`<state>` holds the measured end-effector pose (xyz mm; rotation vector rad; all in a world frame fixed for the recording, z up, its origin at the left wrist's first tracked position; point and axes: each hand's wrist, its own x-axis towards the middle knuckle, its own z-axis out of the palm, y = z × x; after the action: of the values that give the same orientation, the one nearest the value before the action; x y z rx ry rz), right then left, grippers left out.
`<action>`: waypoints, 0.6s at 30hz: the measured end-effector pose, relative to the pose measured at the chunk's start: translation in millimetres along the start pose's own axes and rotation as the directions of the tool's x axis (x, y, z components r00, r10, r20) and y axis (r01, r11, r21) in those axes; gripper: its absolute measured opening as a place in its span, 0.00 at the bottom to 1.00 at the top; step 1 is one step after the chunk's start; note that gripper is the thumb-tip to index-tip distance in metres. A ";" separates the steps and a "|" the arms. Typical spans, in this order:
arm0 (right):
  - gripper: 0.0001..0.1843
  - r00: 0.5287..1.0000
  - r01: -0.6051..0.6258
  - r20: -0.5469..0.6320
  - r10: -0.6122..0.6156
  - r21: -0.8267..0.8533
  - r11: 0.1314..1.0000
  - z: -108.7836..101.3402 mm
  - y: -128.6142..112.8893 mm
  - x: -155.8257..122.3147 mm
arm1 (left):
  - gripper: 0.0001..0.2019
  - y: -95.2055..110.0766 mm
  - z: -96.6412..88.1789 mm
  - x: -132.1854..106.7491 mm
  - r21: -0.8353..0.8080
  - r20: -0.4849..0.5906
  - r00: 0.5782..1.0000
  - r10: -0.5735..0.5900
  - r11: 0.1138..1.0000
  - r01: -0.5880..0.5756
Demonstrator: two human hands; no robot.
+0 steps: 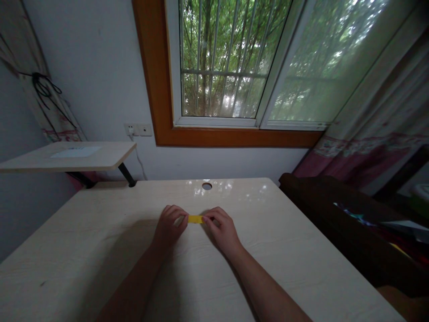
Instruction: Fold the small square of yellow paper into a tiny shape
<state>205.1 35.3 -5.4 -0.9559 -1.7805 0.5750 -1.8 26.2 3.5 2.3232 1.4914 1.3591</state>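
Observation:
A small flat yellow strip (195,219) is stretched level between my two hands, over the middle of the pale wooden desk (278,268). My left hand (170,226) pinches its left end between thumb and fingers. At the right end, the thumb and fingers of my right hand (221,227) are closed on it. Both ends are covered by fingertips, and only the middle part shows. Whether it is paper, tape or something else I cannot make out.
A raised shelf (110,154) with a sheet of paper (76,152) stands at the back left on black legs. A round cable hole (207,186) lies near the desk's far edge. Dark wooden furniture (318,201) with several items borders the right side. A barred window (228,67) is ahead.

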 end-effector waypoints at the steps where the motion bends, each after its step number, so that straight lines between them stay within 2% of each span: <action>1: 0.05 1.000 -0.001 0.003 0.001 -0.003 1.000 -0.3 -0.4 0.0 | 0.04 -0.1 0.1 0.0 -0.001 -0.003 1.000 0.000 1.000 0.000; 9: 0.05 1.000 0.014 0.012 -0.014 0.009 1.000 0.5 -1.0 0.1 | 0.03 -2.0 4.8 -0.9 -0.042 0.016 0.998 0.062 0.997 -0.061; 13: 0.05 0.999 0.029 0.025 -0.029 0.009 1.000 0.9 -1.3 0.4 | 0.03 -1.8 7.6 -2.6 -0.065 0.059 0.994 0.095 0.994 -0.092; 18: 0.05 0.999 0.028 0.039 -0.027 -0.005 1.000 0.9 -2.7 0.3 | 0.03 -0.5 8.6 -3.6 -0.071 0.073 0.992 0.100 0.993 -0.094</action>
<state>203.3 34.0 -3.5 -0.9285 -1.8285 0.5749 3.3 27.0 -4.3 2.4053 1.3070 1.3039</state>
